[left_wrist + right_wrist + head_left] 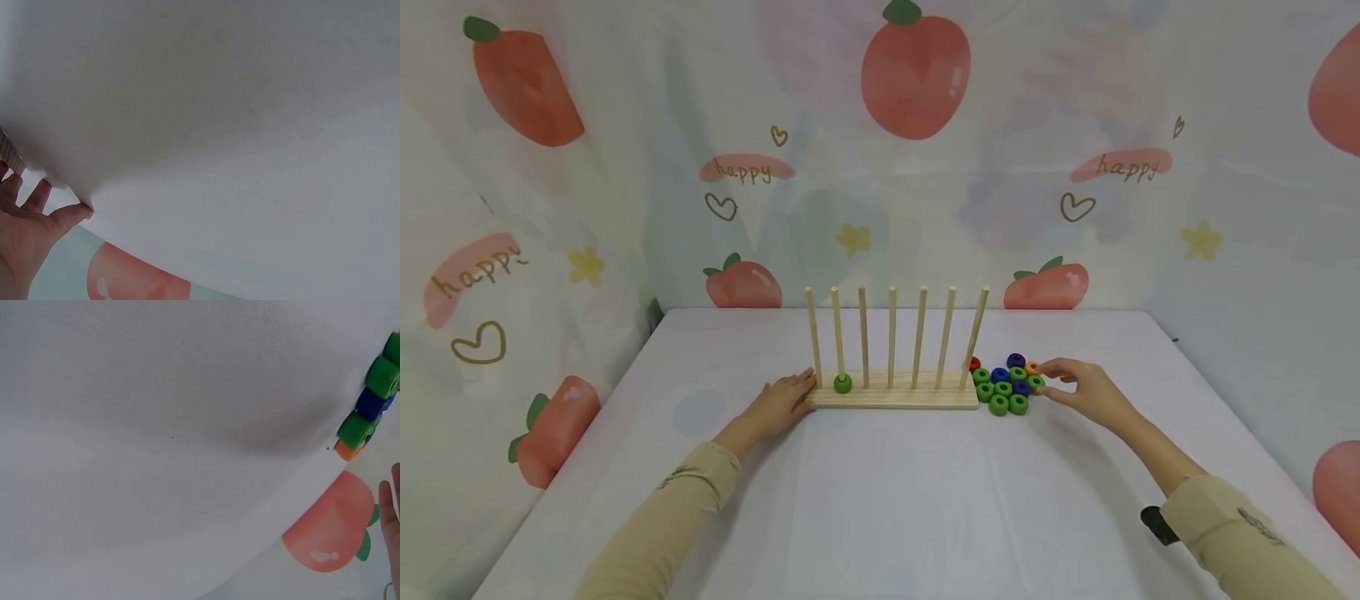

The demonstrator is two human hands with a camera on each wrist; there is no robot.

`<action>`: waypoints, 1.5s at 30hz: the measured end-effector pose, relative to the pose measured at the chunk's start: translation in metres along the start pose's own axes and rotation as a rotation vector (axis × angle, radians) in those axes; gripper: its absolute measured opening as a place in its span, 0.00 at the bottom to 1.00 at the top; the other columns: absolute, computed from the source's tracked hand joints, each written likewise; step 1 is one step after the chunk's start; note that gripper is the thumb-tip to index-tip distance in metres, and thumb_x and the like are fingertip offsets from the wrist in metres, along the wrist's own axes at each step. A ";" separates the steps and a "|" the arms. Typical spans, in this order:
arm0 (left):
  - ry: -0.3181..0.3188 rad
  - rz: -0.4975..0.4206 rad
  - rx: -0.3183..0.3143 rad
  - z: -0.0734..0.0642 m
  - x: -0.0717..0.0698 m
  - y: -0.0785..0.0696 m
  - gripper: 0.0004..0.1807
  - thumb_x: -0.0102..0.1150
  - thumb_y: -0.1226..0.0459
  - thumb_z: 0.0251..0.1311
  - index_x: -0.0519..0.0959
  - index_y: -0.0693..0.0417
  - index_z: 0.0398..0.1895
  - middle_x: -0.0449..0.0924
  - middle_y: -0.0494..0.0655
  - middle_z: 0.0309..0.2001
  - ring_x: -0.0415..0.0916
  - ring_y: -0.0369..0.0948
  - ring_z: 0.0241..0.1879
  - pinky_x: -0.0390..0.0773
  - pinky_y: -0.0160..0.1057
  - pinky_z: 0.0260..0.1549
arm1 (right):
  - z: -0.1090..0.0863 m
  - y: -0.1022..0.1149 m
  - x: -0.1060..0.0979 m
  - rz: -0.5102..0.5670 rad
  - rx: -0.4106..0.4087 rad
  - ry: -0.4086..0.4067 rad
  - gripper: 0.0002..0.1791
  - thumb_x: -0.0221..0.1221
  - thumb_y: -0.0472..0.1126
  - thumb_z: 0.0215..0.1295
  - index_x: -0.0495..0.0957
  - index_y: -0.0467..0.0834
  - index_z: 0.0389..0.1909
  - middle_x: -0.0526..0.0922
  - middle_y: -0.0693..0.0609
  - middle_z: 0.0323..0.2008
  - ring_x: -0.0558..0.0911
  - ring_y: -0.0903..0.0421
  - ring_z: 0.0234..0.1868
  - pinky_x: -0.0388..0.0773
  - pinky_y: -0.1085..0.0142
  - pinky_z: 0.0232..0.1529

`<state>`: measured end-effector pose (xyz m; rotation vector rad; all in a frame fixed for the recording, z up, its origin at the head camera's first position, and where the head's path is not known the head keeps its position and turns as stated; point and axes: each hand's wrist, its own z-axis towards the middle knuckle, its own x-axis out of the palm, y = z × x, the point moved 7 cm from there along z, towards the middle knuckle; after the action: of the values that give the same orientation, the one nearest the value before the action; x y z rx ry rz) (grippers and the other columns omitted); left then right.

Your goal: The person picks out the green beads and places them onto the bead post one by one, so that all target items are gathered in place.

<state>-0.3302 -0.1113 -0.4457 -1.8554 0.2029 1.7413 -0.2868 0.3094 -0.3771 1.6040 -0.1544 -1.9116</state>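
Observation:
A wooden peg rack [895, 400] with several upright pegs stands mid-table, a green bead [842, 383] threaded at the foot of its second peg from the left. My left hand [780, 398] rests at the left end of the base, its fingers extended against the wood; thumb and fingers [69, 215] are spread in the left wrist view. Right of the rack lies a cluster of loose beads, green [998, 404], blue [1000, 375], purple, red and orange. Thumb and fingers parted, my right hand [1090, 392] reaches the cluster's right edge, beside a green bead [1036, 383] and an orange bead [347, 450].
White cloth covers the table [880, 500]. A patterned curtain [917, 225] with printed fruit hangs behind it and along both sides. A black object [1160, 525] shows at the right sleeve's cuff.

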 end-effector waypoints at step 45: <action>0.015 0.002 -0.031 0.003 0.003 0.002 0.29 0.47 0.55 0.69 0.63 0.62 0.67 0.57 0.56 0.71 0.60 0.62 0.65 0.58 0.73 0.55 | 0.023 -0.060 0.030 0.010 0.283 0.206 0.16 0.64 0.38 0.57 0.74 0.29 0.39 0.79 0.34 0.39 0.78 0.40 0.42 0.77 0.51 0.43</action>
<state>-0.3332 -0.1103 -0.4493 -1.8919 0.1848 1.7416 -0.3333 0.3341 -0.4247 1.9707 -0.3590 -1.7628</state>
